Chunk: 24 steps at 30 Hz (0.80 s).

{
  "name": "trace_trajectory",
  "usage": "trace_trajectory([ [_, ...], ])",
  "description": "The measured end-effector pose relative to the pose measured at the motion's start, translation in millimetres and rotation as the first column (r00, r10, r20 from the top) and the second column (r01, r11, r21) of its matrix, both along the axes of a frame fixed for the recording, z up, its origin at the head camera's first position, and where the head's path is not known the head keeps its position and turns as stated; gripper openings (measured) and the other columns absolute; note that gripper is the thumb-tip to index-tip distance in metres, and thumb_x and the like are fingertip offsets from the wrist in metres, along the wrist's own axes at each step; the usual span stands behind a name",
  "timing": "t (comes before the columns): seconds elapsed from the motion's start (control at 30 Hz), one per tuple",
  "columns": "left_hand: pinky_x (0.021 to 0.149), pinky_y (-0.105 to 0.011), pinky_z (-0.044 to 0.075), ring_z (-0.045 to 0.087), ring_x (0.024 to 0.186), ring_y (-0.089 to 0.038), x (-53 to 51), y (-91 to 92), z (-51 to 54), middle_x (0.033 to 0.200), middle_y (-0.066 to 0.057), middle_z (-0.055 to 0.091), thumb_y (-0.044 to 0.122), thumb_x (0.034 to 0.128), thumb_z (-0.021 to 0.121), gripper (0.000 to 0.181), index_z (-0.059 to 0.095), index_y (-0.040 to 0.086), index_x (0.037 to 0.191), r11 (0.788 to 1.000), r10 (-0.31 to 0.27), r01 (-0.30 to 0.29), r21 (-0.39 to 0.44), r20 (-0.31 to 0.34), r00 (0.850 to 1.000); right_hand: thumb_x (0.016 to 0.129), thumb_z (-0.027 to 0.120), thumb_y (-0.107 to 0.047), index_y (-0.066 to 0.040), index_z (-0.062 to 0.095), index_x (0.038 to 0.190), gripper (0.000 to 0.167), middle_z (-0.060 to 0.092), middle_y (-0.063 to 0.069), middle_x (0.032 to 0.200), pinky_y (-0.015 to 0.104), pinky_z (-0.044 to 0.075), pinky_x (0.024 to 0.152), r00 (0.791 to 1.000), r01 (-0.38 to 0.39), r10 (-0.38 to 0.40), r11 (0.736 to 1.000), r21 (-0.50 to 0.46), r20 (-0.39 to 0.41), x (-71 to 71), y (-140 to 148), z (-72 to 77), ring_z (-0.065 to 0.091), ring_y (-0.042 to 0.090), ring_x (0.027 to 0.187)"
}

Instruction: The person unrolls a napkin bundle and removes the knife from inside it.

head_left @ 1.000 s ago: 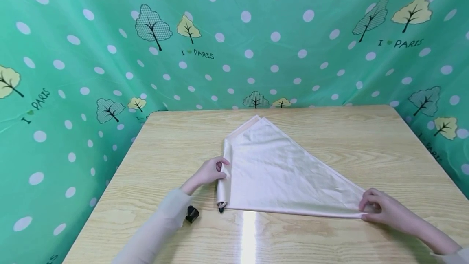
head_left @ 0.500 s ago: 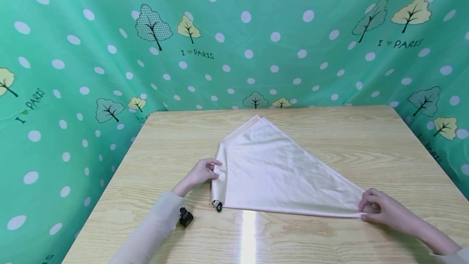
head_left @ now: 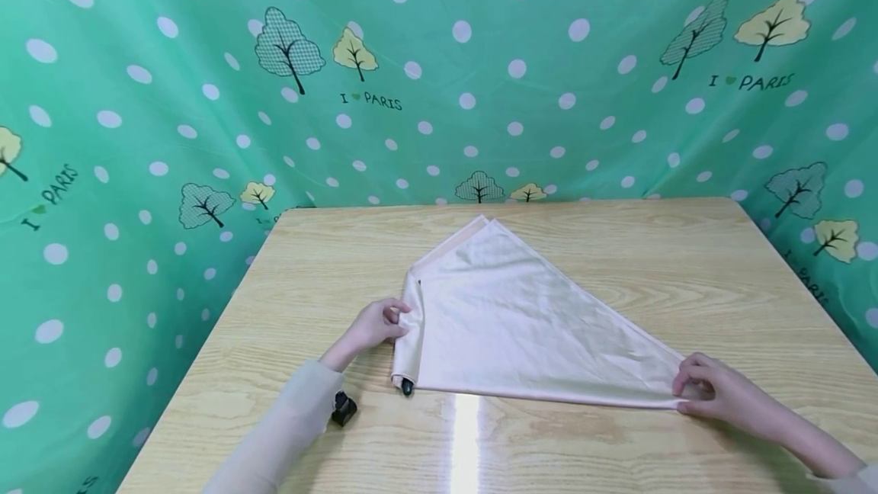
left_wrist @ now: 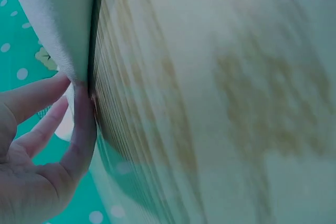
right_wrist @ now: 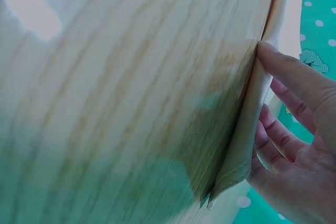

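Observation:
A pale pink satiny cloth [head_left: 521, 311] lies on the table, folded to roughly a triangle with its long point at the right. Its left edge is rolled into a narrow tube, and the dark end of something [head_left: 408, 387] pokes out of the near end; the rest of that item is hidden. My left hand [head_left: 376, 324] pinches the roll about midway along; in the left wrist view, thumb and fingertips meet at the cloth. At the right corner my right hand [head_left: 716, 391] holds the cloth between thumb and fingers, with the stitched corner visible in the right wrist view.
The light wood table [head_left: 583, 448] reaches back to a green dotted curtain [head_left: 425, 67] with tree prints, which also hangs along both sides. A small black device [head_left: 344, 408] sits by the left sleeve. Glare streaks the table's front.
My left hand has shifted a little to the left with the rolled edge, so the flat part of the cloth reaches slightly further left. The right hand stays at its corner.

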<state>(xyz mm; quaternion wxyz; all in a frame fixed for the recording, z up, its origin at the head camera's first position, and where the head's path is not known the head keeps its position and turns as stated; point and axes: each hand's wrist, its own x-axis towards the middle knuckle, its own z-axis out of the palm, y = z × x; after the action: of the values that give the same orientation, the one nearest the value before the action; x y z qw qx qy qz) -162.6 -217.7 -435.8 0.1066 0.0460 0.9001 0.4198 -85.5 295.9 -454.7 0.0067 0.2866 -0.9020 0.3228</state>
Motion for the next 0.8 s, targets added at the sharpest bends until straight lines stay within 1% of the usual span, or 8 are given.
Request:
trace_trajectory([
  [0.1, 0.055, -0.023, 0.044, 0.050, 0.063, -0.015, 0.9, -0.1, 3.4, 0.074, -0.007, 0.055, 0.000, 0.0696, 0.068, 0.032, 0.060, -0.001, 0.101, 0.999, -0.020, 0.018, -0.047, -0.042, 0.999, 0.065, 0.075, -0.009, -0.018, 0.056, 0.077, 0.024, 0.046, -0.013, 0.081, 0.016, 0.037, 0.056, 1.000, 0.006, -0.006, 1.000, 0.005, 0.021, 0.0, -0.1, 0.0, 0.041, -0.006, 0.073],
  [0.23, 0.055, -0.023, 0.043, 0.051, 0.063, -0.014, 2.8, 1.4, 9.3, 0.073, -0.006, 0.056, 0.002, 0.0711, 0.068, 0.030, 0.061, -0.001, 0.100, 0.995, -0.055, 0.046, -0.091, -0.097, 0.994, 0.065, 0.075, -0.009, -0.018, 0.056, 0.076, 0.024, 0.045, -0.013, 0.081, 0.017, 0.036, 0.056, 1.000, -0.002, 0.002, 1.000, 0.007, 0.006, -0.1, 0.0, -0.6, 0.040, -0.005, 0.072],
  [0.33, 0.056, -0.023, 0.044, 0.051, 0.065, -0.013, 4.3, 3.1, 11.9, 0.074, -0.005, 0.056, 0.005, 0.0744, 0.066, 0.028, 0.061, 0.000, 0.101, 0.990, -0.106, 0.095, -0.100, -0.116, 0.988, 0.064, 0.076, -0.009, -0.018, 0.056, 0.076, 0.024, 0.045, -0.013, 0.081, 0.017, 0.036, 0.056, 1.000, 0.000, 0.000, 1.000, 0.009, -0.002, -0.1, 0.3, -1.0, 0.040, -0.005, 0.072],
  [0.4, 0.057, -0.023, 0.044, 0.051, 0.065, -0.013, 5.1, 4.7, 13.1, 0.074, -0.004, 0.056, 0.007, 0.0761, 0.064, 0.026, 0.061, 0.001, 0.101, 0.982, -0.165, 0.152, -0.110, -0.124, 0.978, 0.064, 0.076, -0.009, -0.018, 0.056, 0.076, 0.025, 0.046, -0.013, 0.081, 0.016, 0.036, 0.057, 1.000, 0.006, -0.006, 1.000, 0.011, 0.004, -0.1, 0.4, -1.0, 0.040, -0.006, 0.073],
  [0.5, 0.057, -0.022, 0.044, 0.050, 0.064, -0.012, 5.8, 6.6, 12.8, 0.073, -0.003, 0.055, 0.008, 0.0777, 0.062, 0.023, 0.061, 0.001, 0.099, 0.961, -0.260, 0.242, -0.136, -0.139, 0.955, 0.065, 0.075, -0.010, -0.018, 0.056, 0.077, 0.025, 0.046, -0.013, 0.081, 0.017, 0.037, 0.056, 1.000, 0.004, -0.004, 1.000, 0.011, 0.017, -0.5, 0.7, -0.6, 0.040, -0.006, 0.073],
  [0.57, 0.056, -0.022, 0.043, 0.049, 0.063, -0.010, 6.1, 8.3, 12.3, 0.072, -0.001, 0.054, 0.007, 0.0778, 0.062, 0.022, 0.061, 0.001, 0.099, 0.947, -0.304, 0.282, -0.152, -0.147, 0.941, 0.065, 0.076, -0.009, -0.018, 0.056, 0.077, 0.025, 0.045, -0.013, 0.081, 0.017, 0.036, 0.055, 1.000, -0.004, 0.004, 1.000, 0.007, 0.005, -0.8, 0.7, -0.3, 0.040, -0.006, 0.072],
  [0.67, 0.056, -0.020, 0.041, 0.047, 0.062, -0.008, 6.7, 10.4, 11.8, 0.070, 0.001, 0.052, 0.007, 0.0784, 0.061, 0.020, 0.061, 0.002, 0.098, 0.932, -0.342, 0.312, -0.183, -0.163, 0.925, 0.065, 0.075, -0.009, -0.018, 0.056, 0.077, 0.025, 0.045, -0.013, 0.081, 0.019, 0.034, 0.054, 1.000, -0.009, 0.009, 1.000, 0.002, 0.007, -0.8, 0.4, 0.2, 0.038, -0.004, 0.070],
  [0.8, 0.056, -0.020, 0.040, 0.046, 0.063, -0.008, 7.7, 11.9, 11.7, 0.070, 0.002, 0.051, 0.007, 0.0800, 0.061, 0.016, 0.062, 0.003, 0.096, 0.918, -0.369, 0.328, -0.223, -0.176, 0.913, 0.064, 0.076, -0.009, -0.019, 0.056, 0.076, 0.025, 0.045, -0.013, 0.081, 0.018, 0.034, 0.054, 1.000, -0.012, 0.012, 1.000, 0.002, -0.012, -0.2, 0.2, -1.1, 0.038, -0.004, 0.071],
])
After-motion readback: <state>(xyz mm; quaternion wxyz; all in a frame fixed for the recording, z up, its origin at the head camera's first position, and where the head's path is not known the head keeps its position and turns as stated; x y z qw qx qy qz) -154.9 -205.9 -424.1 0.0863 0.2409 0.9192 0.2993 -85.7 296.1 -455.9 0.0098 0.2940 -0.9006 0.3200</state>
